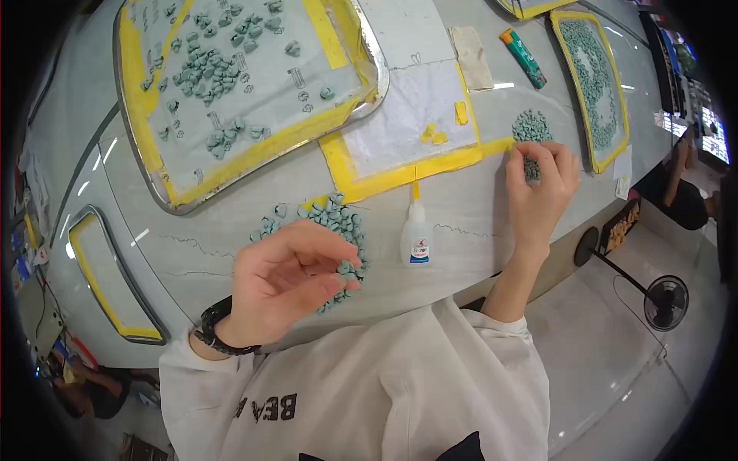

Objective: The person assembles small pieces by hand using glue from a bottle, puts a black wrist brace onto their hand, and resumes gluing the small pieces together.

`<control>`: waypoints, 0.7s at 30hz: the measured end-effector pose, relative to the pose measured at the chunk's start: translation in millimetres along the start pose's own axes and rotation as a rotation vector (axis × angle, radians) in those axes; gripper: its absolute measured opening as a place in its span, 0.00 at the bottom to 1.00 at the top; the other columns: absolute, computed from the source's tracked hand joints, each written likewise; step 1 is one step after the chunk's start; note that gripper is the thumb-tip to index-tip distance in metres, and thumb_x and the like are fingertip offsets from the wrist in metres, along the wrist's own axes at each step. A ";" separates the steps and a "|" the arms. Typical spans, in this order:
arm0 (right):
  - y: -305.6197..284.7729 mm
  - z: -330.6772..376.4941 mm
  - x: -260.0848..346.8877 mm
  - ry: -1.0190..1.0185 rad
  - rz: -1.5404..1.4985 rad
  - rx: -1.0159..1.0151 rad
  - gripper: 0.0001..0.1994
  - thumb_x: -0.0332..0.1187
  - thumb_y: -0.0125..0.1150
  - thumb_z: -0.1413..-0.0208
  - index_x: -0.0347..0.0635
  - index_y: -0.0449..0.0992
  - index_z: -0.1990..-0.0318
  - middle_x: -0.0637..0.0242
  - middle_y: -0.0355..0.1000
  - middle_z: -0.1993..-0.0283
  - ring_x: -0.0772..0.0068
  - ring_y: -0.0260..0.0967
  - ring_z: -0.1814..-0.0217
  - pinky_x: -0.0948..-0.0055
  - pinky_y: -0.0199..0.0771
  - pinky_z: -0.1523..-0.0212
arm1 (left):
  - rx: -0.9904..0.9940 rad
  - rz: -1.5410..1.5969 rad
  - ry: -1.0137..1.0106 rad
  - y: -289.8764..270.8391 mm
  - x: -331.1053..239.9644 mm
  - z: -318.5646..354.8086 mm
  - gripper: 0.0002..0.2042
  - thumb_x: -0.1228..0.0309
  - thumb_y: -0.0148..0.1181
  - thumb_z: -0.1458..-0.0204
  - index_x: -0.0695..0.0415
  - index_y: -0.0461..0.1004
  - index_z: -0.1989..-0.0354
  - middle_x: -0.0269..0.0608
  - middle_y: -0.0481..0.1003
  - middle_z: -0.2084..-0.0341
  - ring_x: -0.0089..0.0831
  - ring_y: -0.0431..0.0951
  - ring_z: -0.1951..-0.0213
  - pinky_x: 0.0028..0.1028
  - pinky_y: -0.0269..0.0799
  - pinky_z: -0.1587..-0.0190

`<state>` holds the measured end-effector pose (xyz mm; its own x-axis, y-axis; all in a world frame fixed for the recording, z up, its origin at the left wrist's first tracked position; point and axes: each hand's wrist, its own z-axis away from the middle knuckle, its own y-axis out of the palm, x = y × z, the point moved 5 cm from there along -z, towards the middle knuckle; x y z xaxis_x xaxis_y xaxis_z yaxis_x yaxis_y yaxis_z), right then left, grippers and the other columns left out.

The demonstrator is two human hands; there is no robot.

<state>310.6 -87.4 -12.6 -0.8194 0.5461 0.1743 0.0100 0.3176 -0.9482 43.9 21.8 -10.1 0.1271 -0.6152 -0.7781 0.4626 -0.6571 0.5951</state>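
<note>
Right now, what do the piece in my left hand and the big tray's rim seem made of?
Grey-green piece: possibly plastic or ceramic, opaque with a soft sheen; I can't tell which. Tray's rim: probably polished metal, from its silvery glints.

bottle (417, 240) between left pile (347, 223) and right pile (532, 125)

Loose white shirt (342, 384) with dark lettering (277, 408) on the front, black left wristband (209, 323)

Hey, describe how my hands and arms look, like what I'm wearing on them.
Both your left hand and right hand are ungloved, with no rings visible. A chunky black band circles your left wrist; your right wrist is bare. The left sleeve and right sleeve are white.
</note>
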 end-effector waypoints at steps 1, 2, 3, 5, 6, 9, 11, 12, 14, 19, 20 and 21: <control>-9.2 1.6 8.9 -0.045 -0.073 -0.084 0.04 0.24 0.62 0.56 0.43 0.76 0.70 0.65 0.68 0.67 0.67 0.63 0.61 0.67 0.60 0.56 | -0.003 0.003 -0.023 1.7 -0.2 -0.9 0.16 0.87 0.53 0.51 0.66 0.70 0.52 0.44 0.68 0.57 0.28 0.73 0.57 0.29 0.75 0.54; -19.1 4.2 18.2 -0.090 -0.146 -0.168 0.03 0.24 0.62 0.56 0.41 0.76 0.71 0.65 0.67 0.69 0.67 0.63 0.65 0.70 0.61 0.60 | -0.006 0.006 -0.047 2.8 0.1 -1.3 0.15 0.88 0.52 0.51 0.66 0.70 0.53 0.43 0.69 0.58 0.26 0.73 0.58 0.29 0.75 0.54; -25.6 9.0 26.0 -0.095 -0.152 -0.162 0.03 0.24 0.62 0.56 0.41 0.76 0.71 0.65 0.67 0.69 0.67 0.63 0.65 0.70 0.61 0.60 | -0.016 0.007 -0.046 5.2 1.0 0.5 0.15 0.88 0.52 0.51 0.66 0.70 0.53 0.43 0.69 0.58 0.26 0.73 0.58 0.29 0.75 0.54; -33.5 18.1 41.1 -0.004 -0.609 -0.106 0.06 0.24 0.63 0.62 0.38 0.75 0.73 0.65 0.64 0.71 0.69 0.60 0.68 0.71 0.60 0.65 | -0.022 -0.039 -0.090 3.7 2.9 1.7 0.15 0.88 0.52 0.51 0.66 0.71 0.54 0.43 0.70 0.59 0.25 0.73 0.59 0.28 0.75 0.54; -40.2 21.0 57.6 -0.063 -0.769 0.015 0.07 0.22 0.63 0.64 0.39 0.75 0.73 0.65 0.65 0.70 0.68 0.60 0.68 0.73 0.60 0.66 | -0.028 -0.042 -0.090 4.2 3.0 1.9 0.15 0.88 0.52 0.51 0.66 0.71 0.54 0.43 0.70 0.59 0.25 0.73 0.59 0.28 0.75 0.54; -35.4 31.2 96.0 -0.167 -1.104 0.353 0.09 0.20 0.63 0.66 0.38 0.75 0.72 0.64 0.65 0.69 0.68 0.61 0.67 0.74 0.61 0.67 | -0.058 -0.094 -0.091 9.7 7.8 2.0 0.15 0.87 0.53 0.51 0.65 0.71 0.53 0.42 0.69 0.58 0.24 0.73 0.60 0.27 0.75 0.55; -30.2 37.8 112.0 -0.214 -1.258 0.556 0.10 0.19 0.63 0.67 0.38 0.75 0.72 0.64 0.66 0.68 0.68 0.61 0.66 0.74 0.61 0.66 | -0.099 -0.031 -0.094 14.6 5.5 0.0 0.13 0.89 0.53 0.53 0.68 0.73 0.58 0.50 0.72 0.60 0.30 0.75 0.61 0.26 0.74 0.59; -26.4 39.9 115.8 -0.169 -1.302 0.613 0.10 0.19 0.63 0.67 0.38 0.75 0.72 0.63 0.66 0.68 0.68 0.61 0.66 0.74 0.62 0.66 | -0.113 -0.035 -0.093 11.9 5.5 1.4 0.13 0.89 0.53 0.53 0.68 0.73 0.58 0.50 0.72 0.60 0.30 0.75 0.61 0.26 0.74 0.59; -22.2 43.5 121.9 -0.127 -1.353 0.677 0.10 0.19 0.63 0.67 0.38 0.75 0.71 0.63 0.66 0.68 0.68 0.61 0.66 0.74 0.62 0.66 | -0.033 -0.298 0.026 10.1 0.1 2.4 0.14 0.90 0.55 0.55 0.67 0.75 0.59 0.49 0.73 0.60 0.30 0.76 0.61 0.24 0.73 0.60; -18.9 45.3 123.1 -0.072 -1.336 0.669 0.10 0.19 0.62 0.65 0.38 0.75 0.71 0.63 0.65 0.68 0.69 0.62 0.66 0.76 0.64 0.65 | -0.037 -0.379 0.100 8.2 -4.6 3.5 0.15 0.89 0.57 0.57 0.65 0.76 0.60 0.48 0.73 0.61 0.30 0.76 0.61 0.23 0.73 0.61; -18.6 45.9 123.2 -0.074 -1.337 0.671 0.10 0.19 0.62 0.65 0.38 0.75 0.71 0.63 0.65 0.68 0.69 0.62 0.66 0.76 0.64 0.65 | -0.027 -0.413 0.115 8.8 -5.1 3.6 0.15 0.89 0.58 0.57 0.65 0.76 0.59 0.48 0.73 0.61 0.30 0.76 0.61 0.23 0.73 0.61; -17.9 46.4 122.1 -0.054 -1.339 0.656 0.10 0.19 0.62 0.65 0.38 0.75 0.71 0.64 0.65 0.68 0.70 0.63 0.66 0.76 0.64 0.65 | -0.030 -0.414 0.115 10.1 -5.2 4.0 0.15 0.89 0.58 0.57 0.65 0.76 0.59 0.48 0.73 0.61 0.30 0.76 0.61 0.23 0.73 0.61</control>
<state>183.7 -62.4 13.4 -0.0316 0.1052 0.9939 -0.9887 0.1426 -0.0465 44.4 16.5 0.8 0.0220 -0.2482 -0.9684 0.5201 -0.8244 0.2231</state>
